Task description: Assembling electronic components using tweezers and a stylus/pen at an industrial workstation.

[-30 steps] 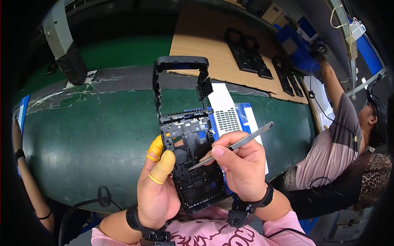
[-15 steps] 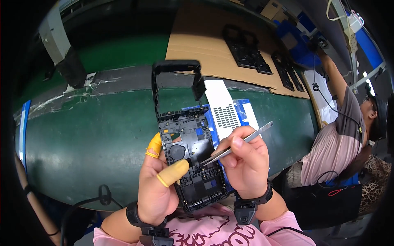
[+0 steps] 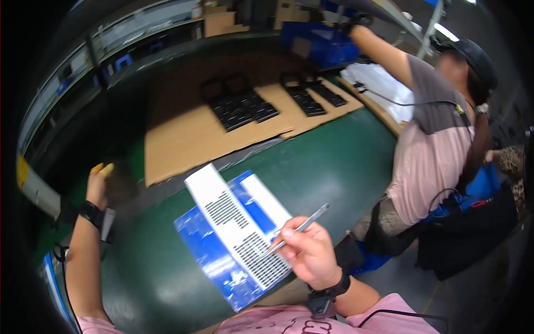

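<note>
My right hand (image 3: pixel 312 250) pinches slim metal tweezers (image 3: pixel 303 227) over a white sheet (image 3: pixel 208 186) bearing rows of small dark rectangular stickers (image 3: pixel 261 264). The tips point down at the sheet's right edge; whether they hold a sticker is too small to tell. This sheet lies on a blue plastic-covered pad (image 3: pixel 208 245). Far to the left, my left hand (image 3: pixel 97 186), with yellow finger cots, reaches out over the bench. Beside its fingers is a dark, motion-smeared shape, apparently the black plastic housing (image 3: pixel 120 186), with its details lost in blur.
Several black plastic housings with handles (image 3: pixel 242 108) lie on a brown cardboard sheet (image 3: pixel 183 147) at the back of the green bench (image 3: pixel 334 153). A co-worker (image 3: pixel 434 150) sits at the right, one arm stretched toward blue bins (image 3: pixel 320 44). A grey post (image 3: pixel 39 189) stands at the left.
My left hand has swung far left from in front of me, and the black housing has gone with it. My right hand moved slightly lower, still gripping the tweezers. The view turned rightward.
</note>
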`<act>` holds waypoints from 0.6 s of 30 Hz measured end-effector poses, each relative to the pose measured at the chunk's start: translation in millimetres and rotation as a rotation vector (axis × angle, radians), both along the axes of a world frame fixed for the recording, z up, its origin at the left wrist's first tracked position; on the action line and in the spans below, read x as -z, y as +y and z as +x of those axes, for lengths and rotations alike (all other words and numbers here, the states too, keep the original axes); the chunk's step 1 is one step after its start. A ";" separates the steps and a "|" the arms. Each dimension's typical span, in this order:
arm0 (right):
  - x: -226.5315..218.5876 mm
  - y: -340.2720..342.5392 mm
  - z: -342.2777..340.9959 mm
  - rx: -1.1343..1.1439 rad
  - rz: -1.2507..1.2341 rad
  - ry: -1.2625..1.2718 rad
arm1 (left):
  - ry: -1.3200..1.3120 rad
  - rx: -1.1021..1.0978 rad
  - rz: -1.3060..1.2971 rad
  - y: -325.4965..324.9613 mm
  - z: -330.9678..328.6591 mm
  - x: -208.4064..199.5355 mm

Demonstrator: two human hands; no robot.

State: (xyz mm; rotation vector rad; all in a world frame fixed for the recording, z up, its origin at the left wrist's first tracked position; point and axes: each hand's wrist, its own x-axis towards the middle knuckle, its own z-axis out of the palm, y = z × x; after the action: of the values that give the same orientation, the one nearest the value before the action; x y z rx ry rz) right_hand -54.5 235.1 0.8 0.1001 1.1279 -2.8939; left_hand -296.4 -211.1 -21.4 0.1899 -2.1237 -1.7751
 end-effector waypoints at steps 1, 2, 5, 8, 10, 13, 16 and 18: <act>-3.6 7.3 -1.6 0.057 -0.008 -0.043 | -0.171 0.098 -0.079 -4.8 -26.6 -4.0; -6.3 10.9 -0.9 0.018 -0.022 -0.034 | -0.169 0.046 -0.221 -69.5 -49.9 7.8; -9.0 42.4 -3.2 0.064 -0.041 -0.038 | -0.318 -0.662 -1.113 61.5 -69.1 -19.6; -7.2 51.0 -8.4 0.085 -0.030 -0.026 | -0.114 -0.284 -1.257 116.2 -121.1 7.3; -6.9 57.6 -14.2 0.135 0.001 -0.045 | -0.158 -0.066 -1.024 207.7 -133.6 17.4; -11.8 58.7 -20.0 0.150 0.087 -0.029 | -0.120 0.100 -1.149 261.4 -168.1 31.2; -12.3 63.3 -22.9 0.180 0.112 -0.036 | -0.342 0.018 -0.857 310.6 -131.1 -5.0; -13.6 59.3 -27.0 0.137 0.127 -0.017 | -0.248 -0.062 -0.668 287.4 -139.6 8.7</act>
State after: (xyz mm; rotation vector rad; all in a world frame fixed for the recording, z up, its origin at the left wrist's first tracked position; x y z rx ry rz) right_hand -81.5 294.4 14.4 0.2140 1.3523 -2.9291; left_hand -436.0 76.3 -30.1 0.2995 -2.7184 -0.9626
